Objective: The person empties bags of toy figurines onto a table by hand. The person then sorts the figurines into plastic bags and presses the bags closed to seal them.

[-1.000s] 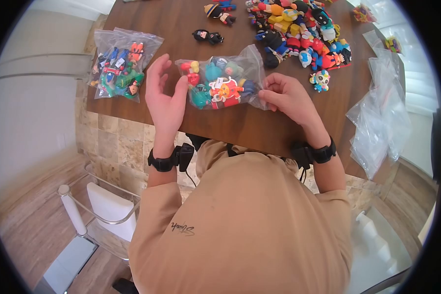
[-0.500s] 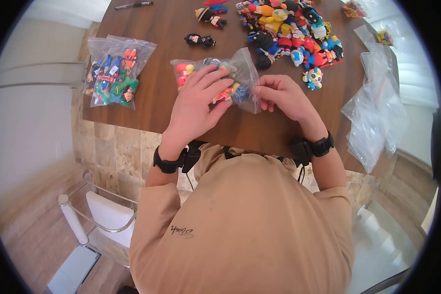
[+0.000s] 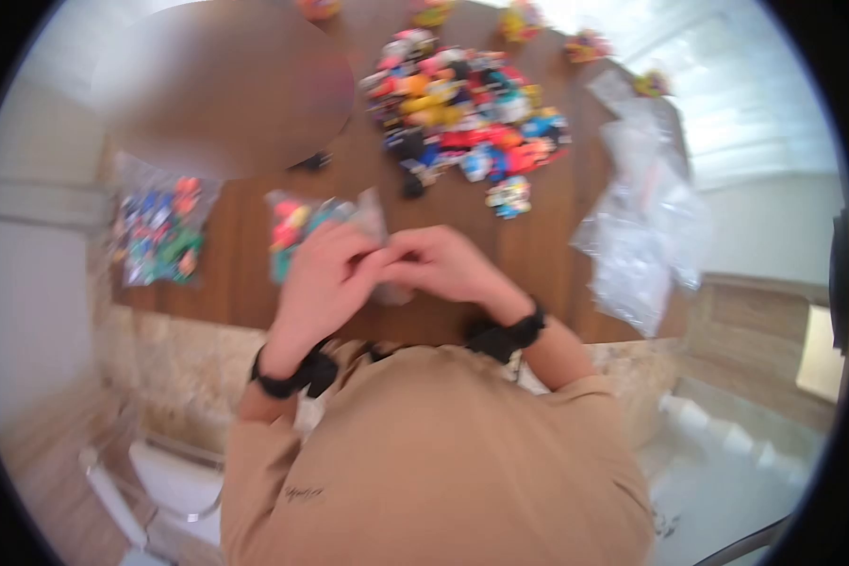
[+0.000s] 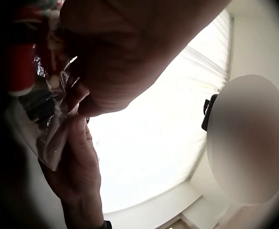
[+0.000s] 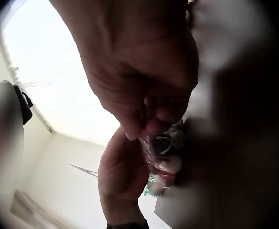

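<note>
A clear zip bag (image 3: 373,219) of small toy figures lies near the table's front edge; the head view is blurred. My left hand (image 3: 325,274) reaches over the bag and hides part of the figures. At the bag's right-hand end my right hand (image 3: 448,266) pinches the plastic edge, its fingertips meeting those of the left. In the left wrist view the left hand's thumb and finger nip the bag's edge (image 4: 53,150) beside the right hand's thumb. Through the plastic, red and dark figures (image 5: 165,164) show in the right wrist view.
A second filled bag (image 3: 160,236) lies on the left of the wooden table (image 3: 557,274). A large pile of toy figures (image 3: 462,104) is farther back, with one figure (image 3: 509,196) apart from it. Flat plastic bags (image 3: 637,236) lie at the right. Small colourful bundles (image 3: 522,21) line the far edge.
My left hand went from beside the bag, over its figures, to its right-hand end, where it meets the right hand. The head view has shifted, and a blurred oval now covers its upper left.
</note>
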{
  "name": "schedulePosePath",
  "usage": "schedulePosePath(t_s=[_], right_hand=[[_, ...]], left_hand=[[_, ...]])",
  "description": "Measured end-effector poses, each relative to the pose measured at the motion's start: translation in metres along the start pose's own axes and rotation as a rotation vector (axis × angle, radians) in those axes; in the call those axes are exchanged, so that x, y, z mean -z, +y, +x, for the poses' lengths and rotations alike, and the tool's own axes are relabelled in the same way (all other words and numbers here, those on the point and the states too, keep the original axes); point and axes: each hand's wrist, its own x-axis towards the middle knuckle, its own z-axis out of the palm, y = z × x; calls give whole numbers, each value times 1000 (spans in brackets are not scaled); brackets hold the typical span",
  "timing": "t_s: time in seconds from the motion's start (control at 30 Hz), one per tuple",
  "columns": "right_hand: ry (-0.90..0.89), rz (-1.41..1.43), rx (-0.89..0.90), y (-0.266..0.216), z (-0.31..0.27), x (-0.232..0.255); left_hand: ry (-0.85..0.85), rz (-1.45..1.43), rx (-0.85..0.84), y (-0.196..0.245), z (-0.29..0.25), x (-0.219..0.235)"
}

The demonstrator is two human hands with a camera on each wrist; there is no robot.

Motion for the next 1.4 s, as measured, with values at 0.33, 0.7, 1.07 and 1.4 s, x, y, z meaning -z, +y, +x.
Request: schedulePosePath(t_s=[0.33,0.7,1.07,1.4], right_hand=[[-65,469,-102,14,3,-5],[405,94,-180,19,-4,15],[269,-428,478,-21,-9,-12],[178,-108,419,-42,13,-17]], left_hand=[[26,-37,67,4,-2,-2],[284,-35,27,-1,-12,30],[144,-176,-110,21,-8,0],[651,-353,219,-27,-30,4]])
